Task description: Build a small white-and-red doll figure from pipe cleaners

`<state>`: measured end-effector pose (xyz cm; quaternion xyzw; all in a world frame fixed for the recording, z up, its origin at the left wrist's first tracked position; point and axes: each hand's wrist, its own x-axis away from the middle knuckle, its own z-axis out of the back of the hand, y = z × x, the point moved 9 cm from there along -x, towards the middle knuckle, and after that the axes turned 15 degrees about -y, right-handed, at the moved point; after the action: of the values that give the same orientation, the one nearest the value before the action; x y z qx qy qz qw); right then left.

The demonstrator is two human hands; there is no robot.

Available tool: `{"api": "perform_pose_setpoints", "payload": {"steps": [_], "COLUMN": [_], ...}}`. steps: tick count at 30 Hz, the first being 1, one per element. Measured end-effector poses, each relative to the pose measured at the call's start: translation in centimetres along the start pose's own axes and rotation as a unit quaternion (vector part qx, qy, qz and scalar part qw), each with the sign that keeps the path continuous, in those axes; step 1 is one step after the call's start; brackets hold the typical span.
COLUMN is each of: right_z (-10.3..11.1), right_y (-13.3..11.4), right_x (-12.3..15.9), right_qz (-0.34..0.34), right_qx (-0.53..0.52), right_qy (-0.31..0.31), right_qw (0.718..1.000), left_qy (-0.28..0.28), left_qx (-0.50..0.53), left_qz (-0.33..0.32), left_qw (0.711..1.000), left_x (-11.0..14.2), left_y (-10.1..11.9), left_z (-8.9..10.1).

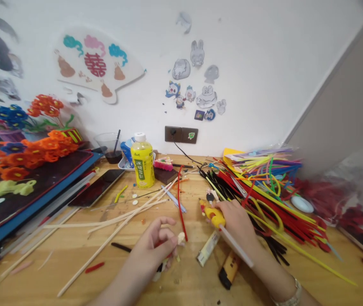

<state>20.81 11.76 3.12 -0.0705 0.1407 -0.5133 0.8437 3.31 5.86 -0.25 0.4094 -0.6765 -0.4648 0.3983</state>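
Right hand (237, 221): grip closed around a yellow hot glue gun (215, 216), held low over the counter (35, 272), nozzle pointing away from the wearer; translucent glue stick (236, 247) protruding from its rear. Left hand (156, 244): thumb and fingers pinched together on a small cream-coloured craft piece (180, 238), just left of the gun; its lower part hidden by the fingers. Red pipe cleaner (179, 199) beyond the left hand. Orange-and-black utility knife (228, 268) below the gun. Pipe-cleaner heap (296, 225) right of the right hand.
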Motion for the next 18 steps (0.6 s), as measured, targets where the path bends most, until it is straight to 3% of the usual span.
{"api": "perform_pose_setpoints", "payload": {"steps": [3, 7, 9, 13, 18], "right_z": [-1.0, -0.4, 0.6, 0.6, 0.1], "right_y": [1.4, 0.8, -0.8, -5.9, -8.8], "right_x": [-0.4, -0.4, -0.1, 1.0, 2.3], "right_qz": [-0.024, 0.028, 0.076, 0.175, 0.205], "right_qx": [-0.06, -0.178, -0.228, -0.266, -0.231], "right_qy": [-0.023, -0.026, -0.021, -0.12, -0.182], "right_qw": [0.998, 0.983, 0.97, 0.94, 0.933], "left_qy": [-0.015, -0.04, -0.059, -0.101, -0.159], "left_qx": [-0.025, -0.056, -0.071, -0.11, -0.189], "left_qz": [0.018, 0.037, 0.041, 0.035, 0.008], "left_qw": [0.999, 0.997, 0.995, 0.988, 0.969], "left_x": [-0.1, 0.0, 0.2, 0.4, 0.8], "left_y": [-0.4, -0.7, -0.8, -1.2, -1.5], "left_z": [-0.4, -1.2, -1.7, -2.8, -3.9]}}
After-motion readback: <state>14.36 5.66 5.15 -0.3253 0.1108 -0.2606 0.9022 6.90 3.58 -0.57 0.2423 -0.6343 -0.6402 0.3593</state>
